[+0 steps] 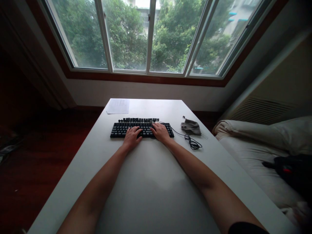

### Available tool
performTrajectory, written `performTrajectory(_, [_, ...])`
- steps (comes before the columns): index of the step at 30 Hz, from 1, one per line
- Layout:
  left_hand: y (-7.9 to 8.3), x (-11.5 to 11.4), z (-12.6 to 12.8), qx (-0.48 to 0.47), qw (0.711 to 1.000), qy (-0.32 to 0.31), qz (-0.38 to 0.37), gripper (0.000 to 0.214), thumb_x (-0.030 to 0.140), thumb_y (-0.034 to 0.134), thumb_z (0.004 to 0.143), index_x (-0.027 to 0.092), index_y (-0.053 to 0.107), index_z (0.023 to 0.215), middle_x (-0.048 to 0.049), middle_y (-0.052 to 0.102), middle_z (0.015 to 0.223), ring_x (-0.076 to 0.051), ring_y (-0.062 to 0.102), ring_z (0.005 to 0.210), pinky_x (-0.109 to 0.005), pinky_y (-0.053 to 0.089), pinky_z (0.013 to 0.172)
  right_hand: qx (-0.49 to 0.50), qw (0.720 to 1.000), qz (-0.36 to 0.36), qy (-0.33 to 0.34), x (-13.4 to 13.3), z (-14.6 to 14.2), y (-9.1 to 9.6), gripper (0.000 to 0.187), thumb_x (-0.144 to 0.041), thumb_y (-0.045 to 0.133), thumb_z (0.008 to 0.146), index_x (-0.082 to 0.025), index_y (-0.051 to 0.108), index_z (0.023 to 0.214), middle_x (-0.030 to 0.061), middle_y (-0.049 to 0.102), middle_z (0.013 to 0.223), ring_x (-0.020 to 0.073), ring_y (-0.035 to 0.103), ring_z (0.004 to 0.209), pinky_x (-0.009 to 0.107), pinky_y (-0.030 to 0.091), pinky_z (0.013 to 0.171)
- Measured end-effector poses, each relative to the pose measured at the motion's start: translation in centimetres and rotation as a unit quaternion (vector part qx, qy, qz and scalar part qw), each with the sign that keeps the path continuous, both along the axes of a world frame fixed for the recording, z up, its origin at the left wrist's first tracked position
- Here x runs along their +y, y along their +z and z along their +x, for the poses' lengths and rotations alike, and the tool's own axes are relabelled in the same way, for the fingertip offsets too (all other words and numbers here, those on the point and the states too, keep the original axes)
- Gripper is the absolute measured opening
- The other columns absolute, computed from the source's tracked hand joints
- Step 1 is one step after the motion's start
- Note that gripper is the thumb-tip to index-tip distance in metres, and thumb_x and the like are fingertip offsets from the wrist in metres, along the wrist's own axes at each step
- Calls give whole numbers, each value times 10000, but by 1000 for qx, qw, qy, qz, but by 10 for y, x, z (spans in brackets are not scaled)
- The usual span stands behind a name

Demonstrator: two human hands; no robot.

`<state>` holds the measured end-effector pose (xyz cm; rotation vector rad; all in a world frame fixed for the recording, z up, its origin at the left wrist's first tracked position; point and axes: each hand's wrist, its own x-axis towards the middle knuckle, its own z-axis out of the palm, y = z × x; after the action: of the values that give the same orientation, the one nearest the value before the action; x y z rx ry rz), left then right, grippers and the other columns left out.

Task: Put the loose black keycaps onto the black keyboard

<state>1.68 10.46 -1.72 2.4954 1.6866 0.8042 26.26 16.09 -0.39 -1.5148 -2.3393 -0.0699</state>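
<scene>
A black keyboard (117, 130) lies on the white table (148, 182) in front of me. My left hand (132, 136) rests on its middle part, fingers stretched over the keys and apart. Farther right, my right hand (161, 131) lies on the keys toward the right end, its fingers also spread. Neither hand grips anything. Behind the keyboard's back edge, several loose black keycaps (141, 120) stand in a row. From the keyboard a black cable (193, 143) runs right and ends in a coiled bundle.
A grey cloth (191, 126) lies right of the keyboard. Sheets of paper (118, 106) are at the table's far left corner. Beyond the table is a window (148, 39). A light-coloured sofa (253, 162) with a dark bag (292, 172) stands at the right.
</scene>
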Motion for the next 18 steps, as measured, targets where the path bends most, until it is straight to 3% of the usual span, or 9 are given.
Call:
performTrajectory(3, [0, 1, -1, 1, 1000, -1, 1, 496, 345, 656, 923, 280, 612, 1412, -84, 525, 1555, -301, 431, 1468, -551, 233, 1274, 22, 1000, 2, -19, 11, 1, 12, 495, -477, 340, 1099, -200, 690, 1314, 125, 655, 1388, 257, 560, 1287, 379, 363, 1129])
performTrajectory(7, [1, 1, -1, 1, 1000, -1, -1, 496, 341, 658, 921, 283, 612, 1412, -82, 521, 1558, -301, 428, 1470, -548, 234, 1274, 1, 998, -17, -53, 33, 1, 21, 446, -431, 365, 1094, -221, 752, 1161, 119, 691, 1284, 262, 584, 1191, 362, 404, 1054])
performTrajectory(18, [2, 0, -2, -4, 1000, 0, -7, 500, 342, 652, 922, 281, 611, 1417, -80, 516, 1565, -299, 417, 1482, -546, 221, 1279, -49, 993, -80, -77, 60, -5, 16, 470, -428, 329, 1088, -277, 745, 1245, 104, 677, 1319, 269, 602, 1180, 363, 440, 1001])
